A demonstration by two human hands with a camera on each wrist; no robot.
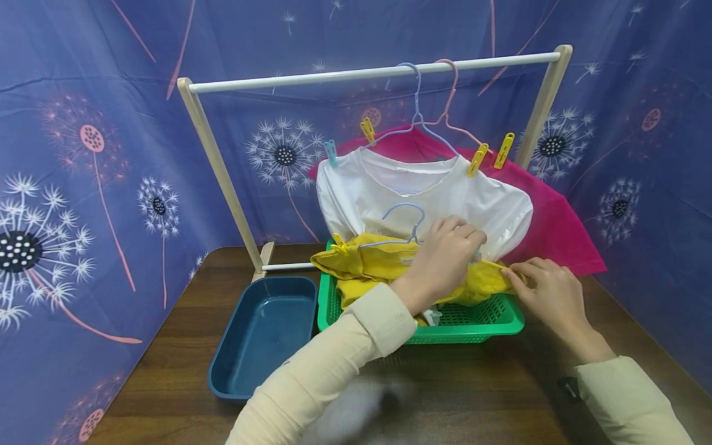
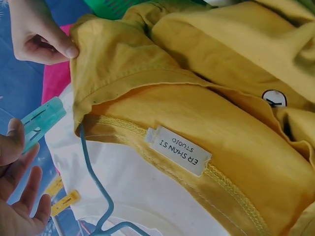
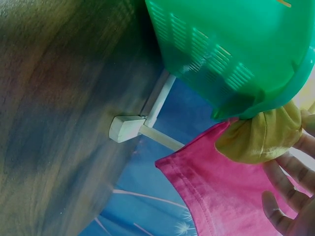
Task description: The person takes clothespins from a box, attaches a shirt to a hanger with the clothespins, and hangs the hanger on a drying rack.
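My left hand pinches a teal clothespin between thumb and finger, just beside the shoulder of a yellow shirt. The other end of that shirt's shoulder line is clipped by a yellow clothespin. A blue hanger runs into the shirt's neckline, near the white label. With thumb and fingers, my right hand grips the shirt's right shoulder or sleeve fabric. The shirt lies over a green basket, its lower part bunched inside.
Behind, a white shirt and a magenta garment hang with clothespins from a rack with a white rod. A dark blue tray stands left of the basket on the wooden table. Patterned curtains surround it.
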